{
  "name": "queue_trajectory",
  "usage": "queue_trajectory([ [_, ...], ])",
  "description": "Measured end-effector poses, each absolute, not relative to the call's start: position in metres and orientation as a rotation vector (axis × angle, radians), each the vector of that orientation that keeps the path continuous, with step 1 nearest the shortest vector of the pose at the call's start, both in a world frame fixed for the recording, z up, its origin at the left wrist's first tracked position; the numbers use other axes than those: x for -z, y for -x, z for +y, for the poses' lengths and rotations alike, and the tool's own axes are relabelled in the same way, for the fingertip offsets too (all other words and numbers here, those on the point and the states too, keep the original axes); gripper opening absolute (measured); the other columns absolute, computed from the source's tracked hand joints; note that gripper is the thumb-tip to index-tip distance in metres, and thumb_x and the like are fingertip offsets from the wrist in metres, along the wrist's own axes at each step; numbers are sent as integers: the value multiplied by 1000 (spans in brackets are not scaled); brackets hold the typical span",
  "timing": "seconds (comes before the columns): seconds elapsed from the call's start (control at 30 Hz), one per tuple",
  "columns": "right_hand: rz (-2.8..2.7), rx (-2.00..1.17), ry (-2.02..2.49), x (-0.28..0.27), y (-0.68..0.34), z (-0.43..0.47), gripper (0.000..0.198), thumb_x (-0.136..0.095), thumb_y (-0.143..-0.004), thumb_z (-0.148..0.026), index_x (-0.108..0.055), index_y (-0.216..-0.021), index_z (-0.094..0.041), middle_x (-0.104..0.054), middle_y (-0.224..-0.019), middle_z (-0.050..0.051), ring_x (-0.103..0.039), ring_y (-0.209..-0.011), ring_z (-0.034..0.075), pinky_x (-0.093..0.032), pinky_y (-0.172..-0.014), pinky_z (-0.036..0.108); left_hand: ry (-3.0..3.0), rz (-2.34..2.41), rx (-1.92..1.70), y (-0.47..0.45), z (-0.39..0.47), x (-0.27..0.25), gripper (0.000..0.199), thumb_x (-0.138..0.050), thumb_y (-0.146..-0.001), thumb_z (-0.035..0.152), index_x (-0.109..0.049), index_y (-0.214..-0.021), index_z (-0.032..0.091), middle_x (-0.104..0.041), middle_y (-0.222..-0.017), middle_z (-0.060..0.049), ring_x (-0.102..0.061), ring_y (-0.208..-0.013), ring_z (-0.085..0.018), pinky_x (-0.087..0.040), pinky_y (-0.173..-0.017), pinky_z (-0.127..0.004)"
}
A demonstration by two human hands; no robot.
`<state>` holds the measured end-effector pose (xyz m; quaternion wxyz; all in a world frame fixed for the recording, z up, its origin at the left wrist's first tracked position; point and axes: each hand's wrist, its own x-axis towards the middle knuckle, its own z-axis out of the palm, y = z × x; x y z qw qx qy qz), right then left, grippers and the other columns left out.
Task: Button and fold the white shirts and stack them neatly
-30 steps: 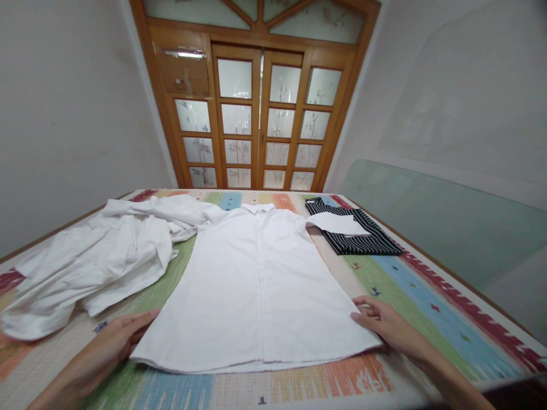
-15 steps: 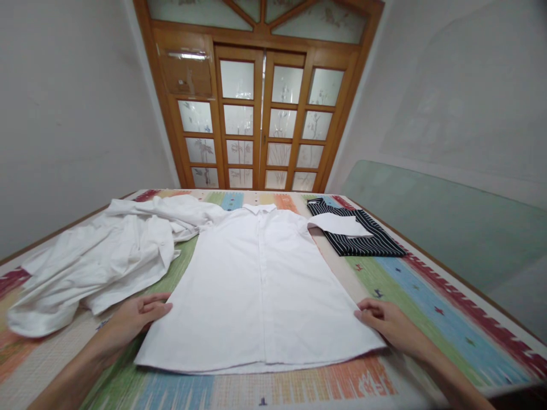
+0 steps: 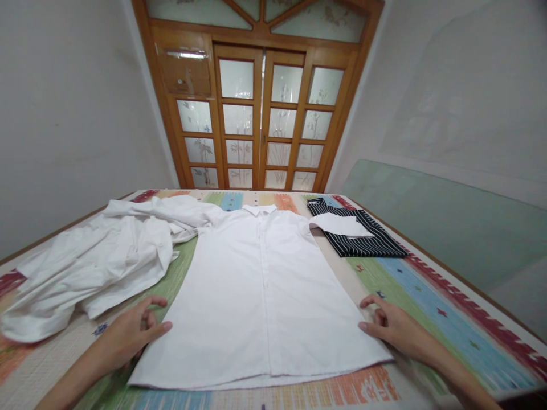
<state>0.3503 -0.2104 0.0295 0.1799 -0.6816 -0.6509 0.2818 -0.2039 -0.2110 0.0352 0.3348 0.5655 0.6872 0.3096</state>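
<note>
A white short-sleeved shirt (image 3: 231,296) lies flat and front up, its collar at the far end and its hem toward me. Beside the shirt's left edge is my left hand (image 3: 139,327), thumb and fingers apart, the thumb tip at the cloth's border. On the opposite edge my right hand (image 3: 387,322) has its fingers spread too, with the thumb at the fabric. Neither hand grips the cloth. The right sleeve rests over a folded black-and-white striped garment (image 3: 371,239). The left sleeve area meets a crumpled white garment (image 3: 123,262).
A patterned cloth with coloured stripes (image 3: 410,296) covers the table under the garments. A pale green panel (image 3: 448,222) stands along the right side. Beyond the table are wooden doors (image 3: 260,125) with glass panes, and grey walls rise on both sides.
Both hands have opened from their pinch on the shirt's side edges. The shirt's hem now lies slightly nearer to me.
</note>
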Motion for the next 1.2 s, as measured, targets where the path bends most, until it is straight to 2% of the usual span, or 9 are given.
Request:
queue_trajectory([
  [0.13, -1860, -618, 1931, -35, -349, -202, 39, -65, -70, -51, -62, -95, -22, -53, -58, -3, -51, -56, 17, -35, -57, 28, -1703, 1921, -750, 195, -198, -51, 42, -80, -53, 49, -61, -81, 24, -49, -45, 6, -51, -46, -20, -32, -48, -27],
  [0.23, -1924, -600, 1867, -45, -335, -195, 33, -62, -75, -51, -65, -89, -21, -58, -62, -1, -53, -59, 17, -37, -59, 29, -1928, 1941, -784, 173, -182, -63, 42, -73, -63, 54, -62, -88, 22, -53, -52, 3, -56, -51, -23, -36, -52, -28],
  [0.33, -1994, -605, 1807, -57, -313, -188, 31, -60, -78, -51, -67, -86, -21, -63, -70, 2, -56, -65, 18, -41, -64, 30, -2205, 1763, -715, 134, -164, -70, 43, -58, -81, 56, -63, -104, 20, -67, -79, -5, -65, -77, -26, -48, -71, -33],
  [0.4, -2041, -597, 1756, -64, -298, -184, 31, -59, -80, -50, -67, -86, -21, -66, -76, 4, -58, -71, 19, -43, -69, 31, -2421, 1556, -619, 104, -153, -71, 43, -47, -90, 53, -62, -112, 19, -69, -104, -10, -63, -100, -26, -48, -90, -37],
  [0.6, -2196, -537, 1569, -83, -268, -165, 29, -57, -86, -45, -67, -100, -22, -68, -87, 6, -60, -83, 21, -45, -78, 33, -2798, 910, -373, 39, -136, -49, 55, -39, -97, 50, -46, -141, 18, -40, -153, -12, -30, -144, -29, -29, -115, -46],
  [0.77, -2330, -480, 1358, -95, -250, -118, 21, -56, -88, -38, -67, -88, -20, -69, -86, 5, -61, -83, 19, -46, -80, 32, -2762, 840, -305, 30, -139, -27, 64, -36, -97, 53, -27, -152, 22, -26, -159, -9, -16, -148, -29, -17, -120, -50],
  [0.93, -2263, -392, 1283, -96, -223, -30, 15, -57, -85, -28, -67, -89, -17, -71, -89, 5, -61, -76, 16, -48, -76, 29, -2746, 824, -392, 35, -142, -19, 64, -38, -98, 49, -19, -155, 26, -27, -158, -7, -18, -148, -27, -16, -121, -49],
  [1.07, -2150, -284, 1343, -86, -191, 51, 16, -53, -86, -20, -68, -90, -15, -72, -94, 7, -62, -82, 17, -49, -80, 30, -2742, 836, -390, 36, -142, -20, 64, -38, -98, 49, -21, -154, 25, -28, -158, -7, -18, -148, -27, -17, -121, -49],
  [1.2, -2131, -172, 1418, -72, -160, 110, 24, -51, -88, -11, -68, -104, -13, -69, -113, 11, -61, -105, 20, -45, -96, 33, -2766, 837, -409, 37, -139, -17, 61, -36, -99, 48, -23, -154, 25, -28, -158, -5, -19, -148, -25, -17, -121, -46],
])
